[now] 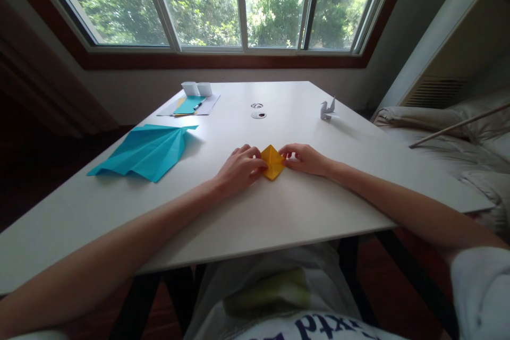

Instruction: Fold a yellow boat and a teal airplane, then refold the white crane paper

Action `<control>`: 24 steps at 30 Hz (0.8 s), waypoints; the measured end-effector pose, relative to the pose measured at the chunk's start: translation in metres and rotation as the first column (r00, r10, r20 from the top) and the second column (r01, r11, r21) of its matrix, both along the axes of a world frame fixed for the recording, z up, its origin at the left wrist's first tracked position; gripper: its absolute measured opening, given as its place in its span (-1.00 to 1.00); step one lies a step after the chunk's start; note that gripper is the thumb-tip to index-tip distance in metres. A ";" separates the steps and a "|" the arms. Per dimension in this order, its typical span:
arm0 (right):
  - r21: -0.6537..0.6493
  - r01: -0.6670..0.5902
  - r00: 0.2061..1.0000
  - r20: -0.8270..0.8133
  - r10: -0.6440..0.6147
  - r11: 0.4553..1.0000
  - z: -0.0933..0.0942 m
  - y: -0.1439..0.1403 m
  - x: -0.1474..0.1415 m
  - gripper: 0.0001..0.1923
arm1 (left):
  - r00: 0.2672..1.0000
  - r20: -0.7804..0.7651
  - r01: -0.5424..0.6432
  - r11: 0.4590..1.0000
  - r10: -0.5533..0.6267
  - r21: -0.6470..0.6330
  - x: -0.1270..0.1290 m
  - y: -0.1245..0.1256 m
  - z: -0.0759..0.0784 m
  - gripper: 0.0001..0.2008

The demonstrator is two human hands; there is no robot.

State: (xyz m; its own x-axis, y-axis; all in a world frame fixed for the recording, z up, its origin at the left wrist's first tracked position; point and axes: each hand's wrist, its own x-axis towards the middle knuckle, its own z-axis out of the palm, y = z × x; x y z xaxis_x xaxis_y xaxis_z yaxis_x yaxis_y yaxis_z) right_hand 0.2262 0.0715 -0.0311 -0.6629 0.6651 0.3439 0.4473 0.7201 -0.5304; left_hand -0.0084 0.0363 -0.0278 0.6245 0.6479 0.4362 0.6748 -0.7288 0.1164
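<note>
Where the yellow paper (272, 162) lies on the counter (247, 223), the left hand (240, 168) meets its left side and the right hand (305, 159) its right corner, so both touch it and neither is nearer. It is a folded diamond whose long axis runs from near to far, square to the line joining the two hands, with a crease along it. Each grip is drawn nearly together on the paper, the left thumb and forefinger at its left edge, the right ones at the opposite corner; how firmly either pinches, I cannot tell. With knuckles raised, the left hand reaches in from the paper's near left, while the right, fingers bent, comes from its right. A blue sheet (139, 154) lies well to the paper's left, and a white paper bird (327, 110) stands beyond it, to the right.
</note>
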 end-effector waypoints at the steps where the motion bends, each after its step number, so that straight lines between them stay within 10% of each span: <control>1: 0.003 0.002 1.000 0.001 -0.002 1.000 0.000 0.000 0.000 -0.78 | 1.000 -0.014 0.012 1.000 -0.012 -0.010 0.000 -0.001 0.001 -0.84; 15: 0.059 -0.025 1.000 -0.016 0.026 0.998 -0.002 0.000 0.000 -0.77 | 0.984 0.099 -0.150 0.988 0.151 -0.020 0.007 -0.005 0.001 -0.63; 24: 0.081 -0.124 0.992 0.007 0.124 0.989 0.000 -0.001 0.003 -0.81 | 0.999 0.014 -0.045 0.997 0.046 -0.062 0.005 -0.006 0.003 -0.93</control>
